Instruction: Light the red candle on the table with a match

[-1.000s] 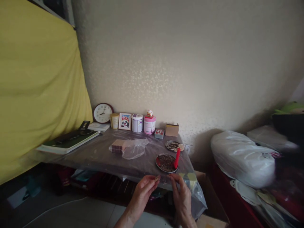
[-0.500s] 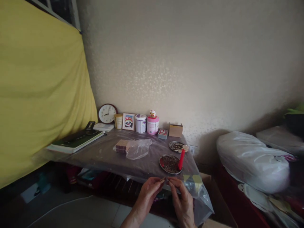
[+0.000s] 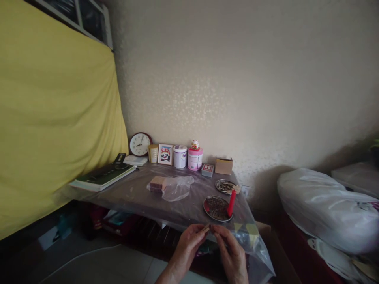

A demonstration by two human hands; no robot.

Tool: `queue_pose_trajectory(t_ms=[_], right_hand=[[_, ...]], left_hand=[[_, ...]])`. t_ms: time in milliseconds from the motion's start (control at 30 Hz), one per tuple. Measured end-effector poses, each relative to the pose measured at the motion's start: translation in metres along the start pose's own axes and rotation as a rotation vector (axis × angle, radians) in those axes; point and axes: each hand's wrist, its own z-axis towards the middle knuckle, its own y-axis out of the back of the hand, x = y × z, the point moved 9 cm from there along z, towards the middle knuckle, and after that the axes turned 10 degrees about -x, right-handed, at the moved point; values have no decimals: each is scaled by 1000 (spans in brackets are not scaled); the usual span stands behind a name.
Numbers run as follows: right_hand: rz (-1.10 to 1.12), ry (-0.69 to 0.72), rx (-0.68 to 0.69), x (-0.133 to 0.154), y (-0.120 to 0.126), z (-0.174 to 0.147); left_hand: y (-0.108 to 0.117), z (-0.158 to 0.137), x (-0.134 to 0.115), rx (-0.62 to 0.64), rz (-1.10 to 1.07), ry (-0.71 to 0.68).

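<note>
My left hand (image 3: 189,245) is closed, pinching a small flat brown box (image 3: 206,228) that looks like a matchbox. Close beside it, my right hand (image 3: 230,249) has its thumb and fingers pressed together at the box's right end; whatever they hold is too small to make out. Both hands are above the table's front edge. Just beyond them lies a round metal plate (image 3: 205,210) with dark residue. A red candle (image 3: 231,203) stands, slightly tilted, at its right side. Farther back is a second plate (image 3: 218,189) with thin sticks like matches (image 3: 227,186).
A stack of brown little boxes (image 3: 158,184) sits partly in a clear plastic bag (image 3: 179,188). Along the wall stand a clock (image 3: 140,144), a panda picture (image 3: 165,154), tins (image 3: 180,157) and an open carton (image 3: 224,165). A thick green book (image 3: 103,177) lies left.
The view has shifted a little, so the table and its things sit farther right and slightly lower. My hands stay close together, fingertips still pinched at the small box.
</note>
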Motion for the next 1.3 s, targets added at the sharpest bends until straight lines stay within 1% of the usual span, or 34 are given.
queue_pose_trajectory(t_ms=[133, 300, 467, 667, 867, 900, 967, 1000, 1033, 1133, 1200, 1300], right_hand=[[-6, -3, 7, 0, 0, 1], [-41, 45, -31, 8, 4, 3], [-106, 86, -70, 20, 7, 4], [-167, 122, -65, 22, 5, 6], [-129, 192, -138, 45, 19, 8], [-114, 208, -126, 47, 19, 7], [-116, 213, -58, 42, 12, 7], [-145, 198, -1, 34, 6, 7], [-187, 156, 14, 23, 4, 8], [-246, 60, -52, -3, 13, 14], [-255, 20, -89, -11, 20, 16], [-194, -78, -117, -16, 27, 15]], left_hand=[[0, -1, -1, 5, 7, -8], [0, -2, 0, 14, -14, 10], [0, -2, 1, 15, -24, -6], [0, -1, 2, 17, -8, -5], [4, 1, 2, -26, 5, -3], [4, 2, 2, -34, 5, 1], [3, 1, 1, -28, 0, 2], [1, -1, 0, -18, -2, -2], [0, -2, -2, -8, -4, -8], [0, -6, -7, 6, 2, -15], [0, -7, -8, 2, 10, -16], [2, -6, -9, -13, 12, -17]])
